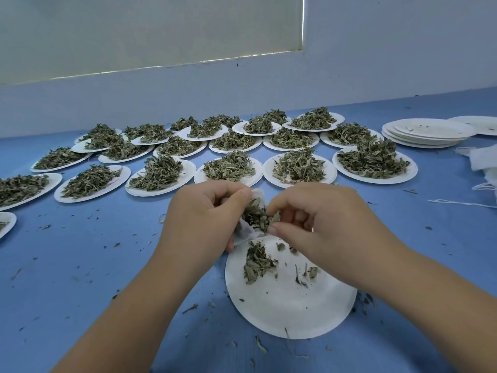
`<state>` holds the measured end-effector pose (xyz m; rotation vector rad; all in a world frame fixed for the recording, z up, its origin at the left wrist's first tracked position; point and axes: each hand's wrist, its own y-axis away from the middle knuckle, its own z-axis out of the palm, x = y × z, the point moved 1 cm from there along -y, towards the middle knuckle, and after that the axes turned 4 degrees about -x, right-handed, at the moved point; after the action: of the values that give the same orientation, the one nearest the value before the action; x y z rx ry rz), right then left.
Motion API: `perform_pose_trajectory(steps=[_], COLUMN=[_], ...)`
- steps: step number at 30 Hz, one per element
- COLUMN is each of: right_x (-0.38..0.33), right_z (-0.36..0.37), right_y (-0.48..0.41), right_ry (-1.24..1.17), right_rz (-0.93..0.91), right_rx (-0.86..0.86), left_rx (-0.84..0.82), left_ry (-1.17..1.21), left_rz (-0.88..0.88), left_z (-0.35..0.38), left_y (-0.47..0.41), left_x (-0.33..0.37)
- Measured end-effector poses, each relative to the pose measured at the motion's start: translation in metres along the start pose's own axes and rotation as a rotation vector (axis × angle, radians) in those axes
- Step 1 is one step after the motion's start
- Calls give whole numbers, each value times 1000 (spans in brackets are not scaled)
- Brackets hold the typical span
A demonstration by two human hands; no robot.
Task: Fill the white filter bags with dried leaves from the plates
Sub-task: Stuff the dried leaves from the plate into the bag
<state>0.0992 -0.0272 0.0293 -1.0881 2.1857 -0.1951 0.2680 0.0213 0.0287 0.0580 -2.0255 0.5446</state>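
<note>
Pinching a clump of dried leaves (pixel 256 215) in the right hand (pixel 322 219), grip closed tight on it, right at the mouth of the white filter bag (pixel 246 234). Holding that bag in the left hand (pixel 204 211), fingers curled round its top edge, just above the far-left rim of the near plate (pixel 290 305). Looks like mid-stuffing; cannot tell how full.

Risky bit here: forcing too big a clump through a narrow mouth and shedding brittle bits past the rim of the near plate. Plenty of crumbs (pixel 193 308) on the blue table (pixel 94 265) left of the near plate, so easily done. Could also crumple or tear the thin bag by squeezing hard, or lose the opening under the thumb.

Only a small heap (pixel 256 262) on the near plate, directly below the bag. Handy for catching drops, provided nothing drifts sideways.

Beyond the near plate, rows of full plates (pixel 161 173), open to a sweeping forearm on any long reach. Far right of the near plate, stacked empty plates (pixel 427 133) and spare bags (pixel 481 162) with loose string, prone to snagging.
</note>
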Motion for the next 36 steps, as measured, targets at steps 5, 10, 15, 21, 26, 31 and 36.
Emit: perform_pose_trajectory(steps=[5,10,15,21,26,31,36], right_x=[0,0,0,0,-1,-3,-7], right_z=[4,6,8,16,18,21,14], right_y=[-2,-4,-7,-8,-5,-11,-22], right_ry=[-129,-226,-33,13,-104,-353,-223], right_rz=[-16,-40,-150,-170,-158,31,61], right_rx=[81,106,120,125,68,58,25], left_rx=[-3,-19,-38,-58,-13,2,-13], left_ry=[-65,-115,-72,7,-6,-34,0], left_rz=[66,87,59,30,36,45,27], left_z=[3,5,4,3,0,-2,-2], left_y=[5,5,5,5,4,4,4], left_x=[5,5,6,7,6,4,3])
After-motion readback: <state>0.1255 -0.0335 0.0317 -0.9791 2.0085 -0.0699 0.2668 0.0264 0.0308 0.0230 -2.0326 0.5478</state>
